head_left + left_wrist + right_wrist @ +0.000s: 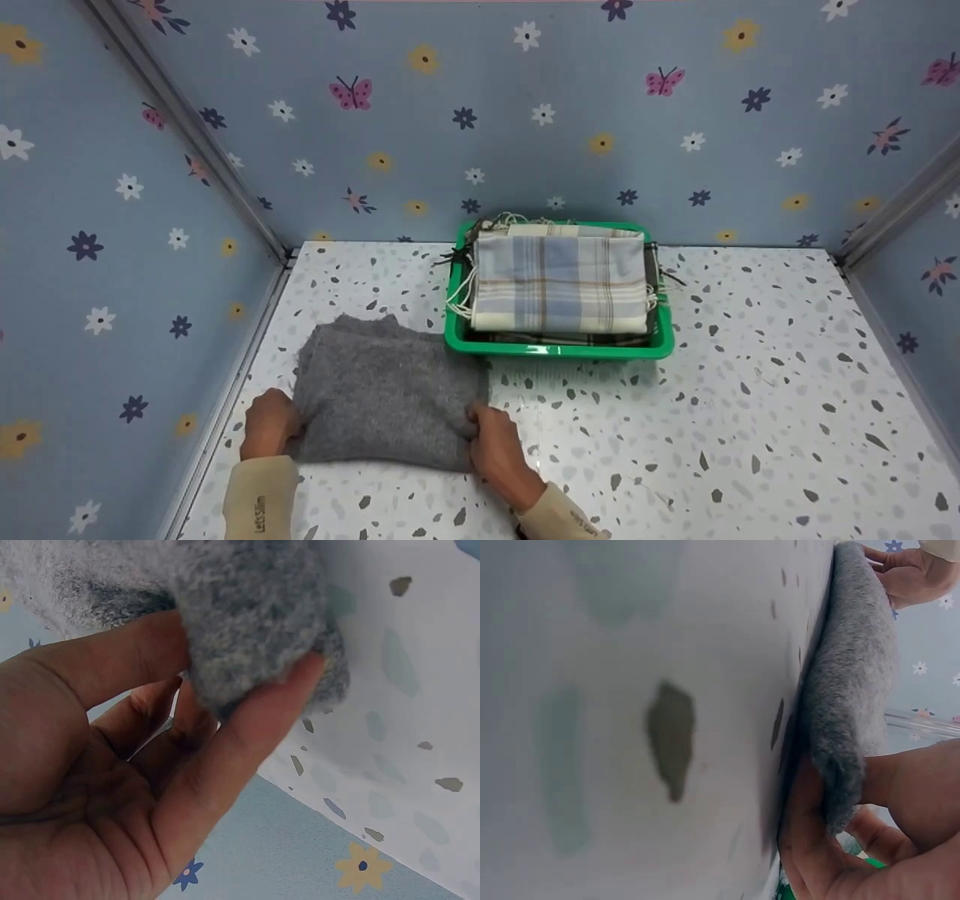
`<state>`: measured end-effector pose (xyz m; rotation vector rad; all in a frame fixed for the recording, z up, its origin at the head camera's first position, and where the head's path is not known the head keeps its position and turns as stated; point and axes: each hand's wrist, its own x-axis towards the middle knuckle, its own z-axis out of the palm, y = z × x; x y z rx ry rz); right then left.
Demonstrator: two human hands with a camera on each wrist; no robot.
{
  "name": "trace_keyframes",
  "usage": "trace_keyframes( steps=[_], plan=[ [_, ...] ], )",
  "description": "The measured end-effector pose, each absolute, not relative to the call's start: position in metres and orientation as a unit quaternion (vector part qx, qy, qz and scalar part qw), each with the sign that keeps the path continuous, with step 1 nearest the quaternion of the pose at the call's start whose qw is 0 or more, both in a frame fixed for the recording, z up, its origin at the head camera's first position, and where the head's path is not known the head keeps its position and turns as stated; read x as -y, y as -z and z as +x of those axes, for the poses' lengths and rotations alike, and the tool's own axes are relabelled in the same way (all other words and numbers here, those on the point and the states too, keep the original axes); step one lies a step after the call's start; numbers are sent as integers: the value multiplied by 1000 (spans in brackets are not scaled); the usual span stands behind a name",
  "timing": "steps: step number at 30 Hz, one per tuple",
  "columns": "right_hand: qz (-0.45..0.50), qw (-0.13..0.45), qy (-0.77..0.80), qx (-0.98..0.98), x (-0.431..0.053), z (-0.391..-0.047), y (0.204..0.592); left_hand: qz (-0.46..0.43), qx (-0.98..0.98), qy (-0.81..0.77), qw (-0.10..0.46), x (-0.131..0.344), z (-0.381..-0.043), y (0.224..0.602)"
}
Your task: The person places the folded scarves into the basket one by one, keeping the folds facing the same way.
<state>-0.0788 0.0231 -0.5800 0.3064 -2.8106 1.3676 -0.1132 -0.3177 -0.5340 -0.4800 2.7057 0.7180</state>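
Observation:
A folded grey woollen scarf (386, 397) lies on the speckled table, its far edge uneven. My left hand (270, 424) pinches its left side near the front corner. In the left wrist view the thumb and a finger of that hand (142, 735) close round a fold of the fuzzy cloth (247, 615). On the opposite side, my right hand (501, 450) grips the scarf near its front right corner. The right wrist view shows the right hand (885, 832) with fingers under the scarf's edge (847, 682) and thumb over it.
Behind and to the right, a green basket (559, 350) holds folded plaid scarves (559, 281) with fringes hanging over the rim. The grey scarf reaches the basket's front left corner. Flowered panels (525, 112) wall in the speckled table (750, 390) at the back and both sides.

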Motion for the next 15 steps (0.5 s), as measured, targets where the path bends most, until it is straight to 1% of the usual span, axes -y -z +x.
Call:
trace_keyframes(
  steps=[3, 7, 12, 15],
  plan=[
    [94, -14, -439, 894, -26, -77, 579, -159, -944, -253, 143, 317, -111, 536],
    [93, -26, -438, 894, -29, -75, 579, -156, -944, -249, 148, 315, -109, 537],
    [98, -13, -431, 897, -32, -70, 580, -155, -943, -246, 163, 313, -107, 538],
    [98, -8, -431, 897, -34, -68, 580, -149, -943, -252, 156, 313, -106, 538]
  ],
)
